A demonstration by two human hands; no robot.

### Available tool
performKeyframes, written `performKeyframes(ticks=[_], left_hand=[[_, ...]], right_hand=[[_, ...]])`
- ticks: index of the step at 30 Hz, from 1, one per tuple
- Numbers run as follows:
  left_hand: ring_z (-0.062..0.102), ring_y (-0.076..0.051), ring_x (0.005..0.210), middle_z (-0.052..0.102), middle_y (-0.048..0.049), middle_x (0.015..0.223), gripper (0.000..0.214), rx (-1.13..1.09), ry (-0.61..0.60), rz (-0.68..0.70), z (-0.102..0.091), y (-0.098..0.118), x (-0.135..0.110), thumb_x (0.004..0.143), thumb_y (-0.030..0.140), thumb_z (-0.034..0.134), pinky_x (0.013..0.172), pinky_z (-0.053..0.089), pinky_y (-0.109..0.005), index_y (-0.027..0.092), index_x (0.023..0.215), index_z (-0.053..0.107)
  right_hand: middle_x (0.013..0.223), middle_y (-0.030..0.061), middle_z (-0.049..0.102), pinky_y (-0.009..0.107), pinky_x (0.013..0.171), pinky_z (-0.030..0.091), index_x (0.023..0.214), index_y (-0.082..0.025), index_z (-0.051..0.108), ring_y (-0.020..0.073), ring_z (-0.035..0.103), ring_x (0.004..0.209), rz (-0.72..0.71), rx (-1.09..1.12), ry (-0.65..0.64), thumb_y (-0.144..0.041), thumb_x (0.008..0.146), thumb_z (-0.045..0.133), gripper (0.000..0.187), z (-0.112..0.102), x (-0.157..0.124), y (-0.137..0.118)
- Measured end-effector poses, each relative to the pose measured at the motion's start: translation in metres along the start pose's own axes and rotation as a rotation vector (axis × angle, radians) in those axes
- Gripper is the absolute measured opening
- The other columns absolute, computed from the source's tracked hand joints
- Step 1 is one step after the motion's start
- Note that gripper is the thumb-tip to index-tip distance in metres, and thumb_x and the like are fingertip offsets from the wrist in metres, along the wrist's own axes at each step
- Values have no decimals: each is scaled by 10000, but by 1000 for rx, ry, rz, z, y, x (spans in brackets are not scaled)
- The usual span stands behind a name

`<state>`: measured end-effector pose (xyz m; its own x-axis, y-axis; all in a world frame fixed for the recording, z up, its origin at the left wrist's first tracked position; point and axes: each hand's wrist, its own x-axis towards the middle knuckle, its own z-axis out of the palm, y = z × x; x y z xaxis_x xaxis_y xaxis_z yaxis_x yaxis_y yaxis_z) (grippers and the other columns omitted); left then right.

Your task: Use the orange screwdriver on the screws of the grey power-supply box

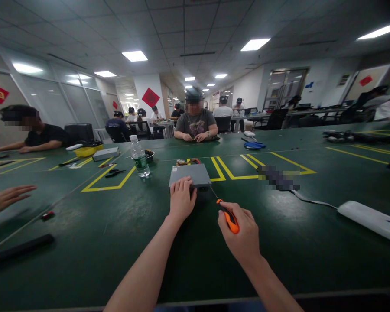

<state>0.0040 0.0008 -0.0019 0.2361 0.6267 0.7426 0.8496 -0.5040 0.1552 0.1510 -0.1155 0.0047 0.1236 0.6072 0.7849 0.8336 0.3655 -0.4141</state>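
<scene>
A grey metal computer power supply [199, 174] lies on the green table, with a bundle of coloured wires [188, 162] behind it. My left hand [182, 197] holds it down, fingers over the top and thumb against the near side. In my right hand [242, 229] is a screwdriver with an orange and black handle [228, 217], gripped at a slant. Its thin shaft points up and left to the box's right front corner. Whether the tip sits in a screw is too small to tell.
A water bottle [139, 157] stands left of the box, beside a dark bowl [149, 156]. To the right lie a blurred-out object [277, 177] and a white power strip [370, 221] with its cord. Another person's hand [11, 199] reaches in at left. Someone sits opposite.
</scene>
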Motion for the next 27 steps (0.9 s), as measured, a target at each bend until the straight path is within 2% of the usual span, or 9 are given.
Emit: performKeyframes(ticks=[17,27], left_hand=[[459,-235,1109,543,-70,1189,208,-11,-6,7,-1,0,0,827,248,463,943,306,-409,203,1028,486],[462,-228,1111,549,-63,1184,206,-2,-5,3,0,-1,0,820,255,477,939,307,-398,206,1020,485]], right_hand=[[766,11,618,332,729,414,915,-195,521,148,584,675,12,9,-69,-257,832,461,120,2,-1,1],[758,8,624,303,699,421,899,-195,529,144,577,673,-1,-14,-35,-264,820,471,119,2,0,0]])
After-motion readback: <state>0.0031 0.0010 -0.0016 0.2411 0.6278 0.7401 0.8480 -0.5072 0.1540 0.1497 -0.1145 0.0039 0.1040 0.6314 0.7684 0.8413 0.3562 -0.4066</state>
